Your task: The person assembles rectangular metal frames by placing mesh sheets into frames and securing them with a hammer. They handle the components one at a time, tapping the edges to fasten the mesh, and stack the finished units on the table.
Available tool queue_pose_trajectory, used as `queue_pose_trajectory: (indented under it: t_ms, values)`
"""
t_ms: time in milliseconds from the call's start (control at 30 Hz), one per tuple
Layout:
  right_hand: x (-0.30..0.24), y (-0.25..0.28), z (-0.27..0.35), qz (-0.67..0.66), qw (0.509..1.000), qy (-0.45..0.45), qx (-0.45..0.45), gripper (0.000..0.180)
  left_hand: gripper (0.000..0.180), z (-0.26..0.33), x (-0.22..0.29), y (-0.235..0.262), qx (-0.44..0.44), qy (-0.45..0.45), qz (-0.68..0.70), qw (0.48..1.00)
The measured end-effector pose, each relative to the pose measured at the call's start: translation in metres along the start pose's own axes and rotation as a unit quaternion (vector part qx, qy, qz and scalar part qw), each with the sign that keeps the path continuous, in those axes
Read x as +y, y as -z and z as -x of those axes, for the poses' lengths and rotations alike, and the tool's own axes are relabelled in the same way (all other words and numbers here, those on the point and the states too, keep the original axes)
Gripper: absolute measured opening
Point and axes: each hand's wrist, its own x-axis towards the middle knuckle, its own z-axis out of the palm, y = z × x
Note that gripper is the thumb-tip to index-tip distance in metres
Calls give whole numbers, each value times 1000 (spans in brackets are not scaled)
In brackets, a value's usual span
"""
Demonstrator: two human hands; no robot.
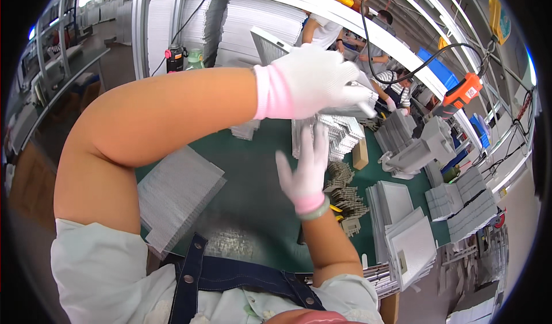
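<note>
My left hand [313, 82], in a white knit glove with a pink cuff, reaches across to the far side of the table. Its fingers are closed around the edge of a light grey framed panel [269, 47], which is mostly hidden behind the hand. My right hand [306, 171], gloved the same way, is raised over the table with fingers stretched and thumb apart, holding nothing. Its fingertips overlap a stack of ridged silvery metal parts [340, 135] in the picture; whether they touch cannot be told. A wooden block [360, 154] stands beside that stack.
Mesh sheets [181, 194] lie at the left of the green table [247, 197]. Small metal brackets [348, 200] and framed panels [411, 246] are at the right, near a grey fixture [422, 146]. An orange power tool [462, 94] hangs above. Several people work beyond.
</note>
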Motion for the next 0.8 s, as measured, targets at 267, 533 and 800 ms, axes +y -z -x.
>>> queue_pose_trajectory:
  t_ms: [267,533,800]
  values:
    - [6,18,198,-2,968,-204,-149,64,31,-7,-35,-81,19,-84,-104,991]
    - [20,2,209,-48,936,-223,-269,50,29,-52,-54,-198,-61,15,-76,995]
    - [23,1,209,-129,930,-229,-256,45,28,-21,-19,-340,-298,137,-1,945]
